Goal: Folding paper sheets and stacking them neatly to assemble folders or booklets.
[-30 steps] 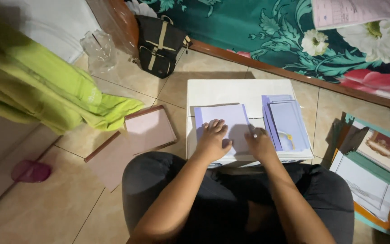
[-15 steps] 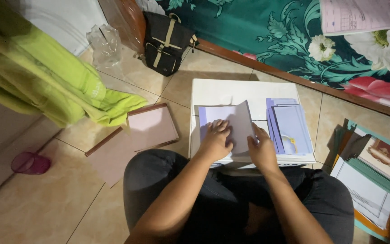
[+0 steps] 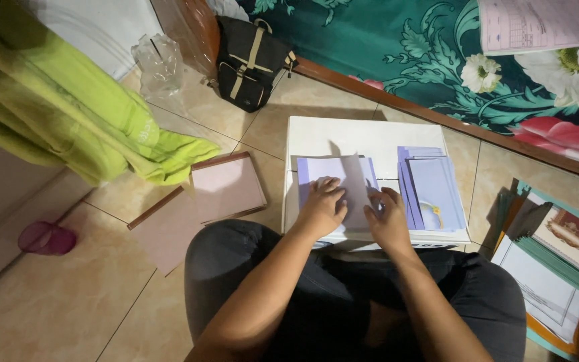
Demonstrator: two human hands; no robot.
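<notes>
bare white box top [image 3: 343,137] beyond the hands — lilac card stack [image 3: 433,191] rightward

- Left hand [image 3: 322,206], right hand [image 3: 388,220]: bare, no rings, watch or bands visible.
- Forearms bare up to frame edge; no sleeves in view.
- Legs in dark charcoal trousers [image 3: 249,268], plain cloth, softly creased.

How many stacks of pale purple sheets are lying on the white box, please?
2: the left stack lies under both hands, its top sheet being folded; the right stack lies beside it, untouched. How many sheets each holds cannot be told.
</notes>
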